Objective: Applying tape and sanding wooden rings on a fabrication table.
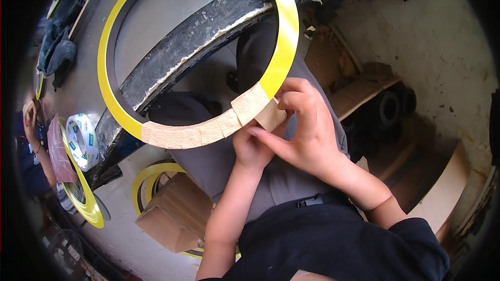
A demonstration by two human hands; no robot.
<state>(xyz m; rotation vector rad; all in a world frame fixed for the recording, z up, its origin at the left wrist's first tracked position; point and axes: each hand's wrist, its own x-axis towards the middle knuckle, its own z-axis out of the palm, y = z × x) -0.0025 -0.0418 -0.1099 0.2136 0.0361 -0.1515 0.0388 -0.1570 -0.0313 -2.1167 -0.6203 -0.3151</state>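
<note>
A large yellow ring (289,15) with a dark inner edge rests across the table edge and reaches over my lap. Light wood-grained pieces (192,135) follow its near side, end to end, one overlapping at a slant. Just beyond the last of them, a loose wood-grained piece (271,115) sits between my hands. My right hand (310,130) pinches it, thumb and fingers curled around its right side. My left hand (251,148) is closed at its lower side beneath the ring, with its fingertips partly hidden.
The worn dark table edge (203,31) curves in front of me. White tape rolls (83,140) stand left, beside another yellow ring (88,208). A cardboard box (177,211) is below. Black rings (388,109) lie right, near a wall. Another person's arm (39,151) shows far left.
</note>
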